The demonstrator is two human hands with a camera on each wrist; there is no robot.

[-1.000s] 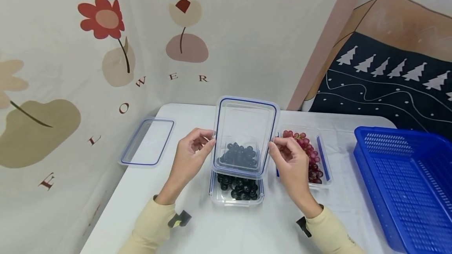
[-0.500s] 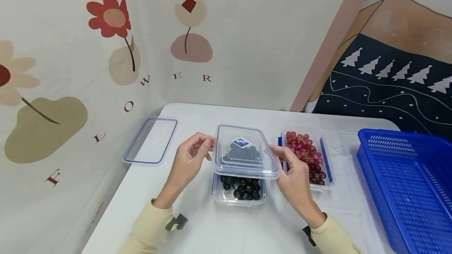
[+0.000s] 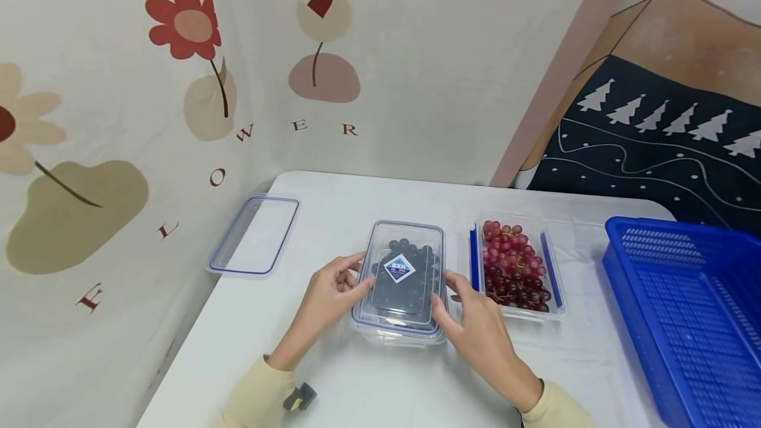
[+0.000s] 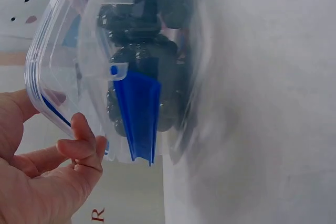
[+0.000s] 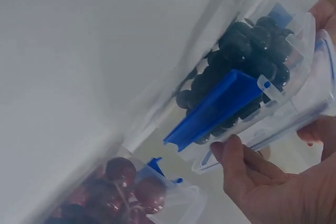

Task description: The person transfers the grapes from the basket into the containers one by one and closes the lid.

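A clear lid (image 3: 380,243) with a blue seal and a diamond-shaped BXH label lies over a clear food container (image 3: 395,340). Through the plastic, black grapes (image 4: 142,22) fill the container, and its blue side latch (image 4: 139,116) hangs down. My left hand (image 3: 333,292) pinches the lid's left edge between thumb and fingers. On the opposite edge my right hand (image 3: 478,329) holds the lid the same way, fingertips close to the container's rim. In the left wrist view the lid slants, with a gap above the container's rim.
Right of the hands stands an uncovered container (image 3: 555,314) of red grapes (image 3: 514,259). A blue plastic basket (image 3: 633,309) sits at the table's right side. Another clear lid (image 3: 252,236) lies at the left edge of the white table (image 3: 333,203), near the printed curtain (image 3: 416,84).
The lid has come down from a raised, tilted position, turning label side up over the black grapes. Both hands have lowered with it.
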